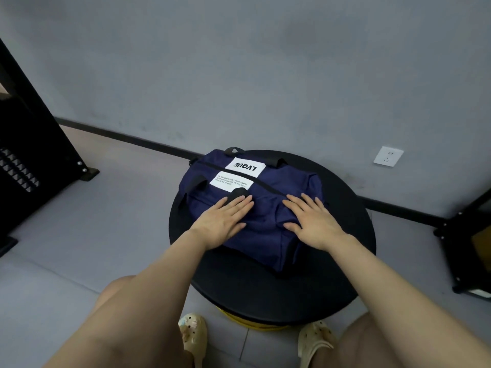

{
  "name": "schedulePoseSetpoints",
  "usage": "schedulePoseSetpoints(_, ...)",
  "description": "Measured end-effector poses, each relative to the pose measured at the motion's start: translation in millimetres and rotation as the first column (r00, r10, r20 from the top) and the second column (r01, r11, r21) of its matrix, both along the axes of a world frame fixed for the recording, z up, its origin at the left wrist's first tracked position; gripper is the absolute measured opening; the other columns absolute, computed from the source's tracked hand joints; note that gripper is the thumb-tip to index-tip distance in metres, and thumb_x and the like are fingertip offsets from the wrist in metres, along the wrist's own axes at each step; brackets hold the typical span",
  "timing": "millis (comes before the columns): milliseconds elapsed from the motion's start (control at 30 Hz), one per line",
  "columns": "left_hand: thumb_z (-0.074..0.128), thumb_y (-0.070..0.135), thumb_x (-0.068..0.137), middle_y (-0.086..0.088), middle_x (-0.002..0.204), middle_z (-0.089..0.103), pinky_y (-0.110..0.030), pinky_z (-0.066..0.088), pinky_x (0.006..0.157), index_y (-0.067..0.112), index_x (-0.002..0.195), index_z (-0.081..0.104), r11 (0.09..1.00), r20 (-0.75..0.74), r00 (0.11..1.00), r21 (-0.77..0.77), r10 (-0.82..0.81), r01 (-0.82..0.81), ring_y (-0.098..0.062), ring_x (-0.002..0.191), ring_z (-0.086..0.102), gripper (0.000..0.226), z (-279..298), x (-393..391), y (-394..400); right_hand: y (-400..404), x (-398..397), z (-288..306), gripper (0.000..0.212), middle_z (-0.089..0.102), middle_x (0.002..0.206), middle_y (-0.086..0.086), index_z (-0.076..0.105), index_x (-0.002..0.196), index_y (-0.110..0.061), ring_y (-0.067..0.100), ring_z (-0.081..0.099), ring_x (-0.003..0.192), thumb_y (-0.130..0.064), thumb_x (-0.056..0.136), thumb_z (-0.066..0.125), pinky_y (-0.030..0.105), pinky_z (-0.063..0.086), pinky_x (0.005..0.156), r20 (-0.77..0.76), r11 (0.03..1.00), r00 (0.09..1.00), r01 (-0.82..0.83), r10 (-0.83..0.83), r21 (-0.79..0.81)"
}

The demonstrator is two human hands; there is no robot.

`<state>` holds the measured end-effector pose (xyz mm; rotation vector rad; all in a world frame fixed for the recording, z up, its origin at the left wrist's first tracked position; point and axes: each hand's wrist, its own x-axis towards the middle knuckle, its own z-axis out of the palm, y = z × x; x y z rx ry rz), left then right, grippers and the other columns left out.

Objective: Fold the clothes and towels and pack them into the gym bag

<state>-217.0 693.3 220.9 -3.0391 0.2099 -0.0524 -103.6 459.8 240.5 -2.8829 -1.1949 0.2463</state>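
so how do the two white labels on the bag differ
The upper white label carries large bold letters, LVQUE, seen upside down from here; the lower white label carries several lines of small print, too fine to read. The upper one lies beyond the dark zip line across the gym bag; the lower one lies on the near side, closer to the left hand. Both are white rectangles with black text, tilted alike.

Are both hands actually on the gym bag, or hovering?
Touching. The head view shows the left hand and the right hand lying flat, fingers straight, on the navy gym bag, with no gap visible under either palm.
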Motion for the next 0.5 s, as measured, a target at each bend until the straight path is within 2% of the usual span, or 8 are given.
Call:
schedulePoseSetpoints(67, 0.018, 0.035, 0.104, 0.016, 0.151, -0.016, -0.027, -0.006, 0.116, 0.025, 0.15, -0.007, 0.995, 0.027, 0.998, -0.071, -0.062, 0.063, -0.002, 0.141, -0.014, 0.053, 1.8, 1.2, -2.2, -17.2, 7.3, 3.1, 0.062, -0.003, 0.16, -0.014, 0.006, 0.152, -0.031, 0.016, -0.008, 0.147, -0.047, 0.099, 0.035, 0.038, -0.008, 0.117, -0.006, 0.999, 1.0, 0.013, -0.014, -0.03)
schedulePoseSetpoints(133, 0.02, 0.031, 0.104, 0.017, 0.149, -0.016, -0.025, -0.004, 0.117, 0.025, 0.15, -0.003, 0.989, 0.037, 0.998, -0.142, -0.043, 0.048, -0.002, 0.142, -0.012, 0.052, 2.2, 4.0, -2.9, -31.4, 13.1, 6.4, 0.062, -0.005, 0.16, -0.014, 0.005, 0.152, -0.031, 0.017, -0.01, 0.147, -0.043, 0.1, 0.036, 0.039, -0.01, 0.117, -0.001, 0.997, 0.999, 0.046, -0.046, -0.068)
schedulePoseSetpoints(267, 0.018, 0.03, 0.104, 0.008, 0.158, -0.007, -0.028, 0.0, 0.117, 0.019, 0.152, -0.001, 0.975, -0.114, 0.985, -0.164, 0.133, -0.15, -0.009, 0.146, -0.004, 0.053, -4.4, 16.0, -1.3, -33.3, 20.7, 22.4, 0.068, -0.009, 0.16, -0.004, 0.002, 0.153, -0.023, 0.018, -0.011, 0.147, -0.028, 0.096, 0.039, 0.041, -0.012, 0.116, -0.05, 0.973, 0.993, 0.095, -0.107, -0.209)
schedulePoseSetpoints(333, 0.018, 0.03, 0.104, 0.004, 0.16, -0.004, -0.03, 0.002, 0.117, 0.016, 0.152, -0.001, 0.946, -0.17, 0.959, -0.196, 0.225, -0.257, -0.01, 0.146, -0.002, 0.053, -7.7, 24.9, -2.7, -14.8, 19.9, 30.0, 0.066, -0.001, 0.161, -0.001, 0.009, 0.153, -0.019, 0.016, -0.004, 0.148, -0.03, 0.094, 0.036, 0.038, -0.007, 0.118, -0.081, 0.987, 0.989, 0.116, -0.125, -0.111)
schedulePoseSetpoints(400, 0.018, 0.03, 0.104, 0.002, 0.16, -0.003, -0.031, 0.003, 0.117, 0.015, 0.152, 0.0, 0.929, -0.175, 0.949, -0.223, 0.261, -0.297, -0.012, 0.147, -0.001, 0.053, -10.1, 36.0, -7.0, 8.4, 16.3, 29.4, 0.062, 0.004, 0.161, 0.0, 0.013, 0.153, -0.016, 0.016, 0.0, 0.148, -0.04, 0.098, 0.031, 0.036, -0.002, 0.119, -0.045, 0.991, 0.99, 0.133, -0.132, 0.018)
schedulePoseSetpoints(500, 0.019, 0.031, 0.104, 0.002, 0.16, -0.003, -0.032, 0.004, 0.117, 0.015, 0.152, 0.001, 0.902, -0.182, 0.942, -0.284, 0.283, -0.326, -0.013, 0.147, -0.001, 0.054, -11.8, 54.6, -13.9, 38.5, 12.3, 12.2, 0.068, -0.005, 0.161, -0.001, 0.006, 0.153, -0.018, 0.017, -0.01, 0.147, -0.055, 0.099, 0.022, 0.041, -0.006, 0.118, -0.005, 0.989, 0.99, 0.138, -0.138, 0.043)
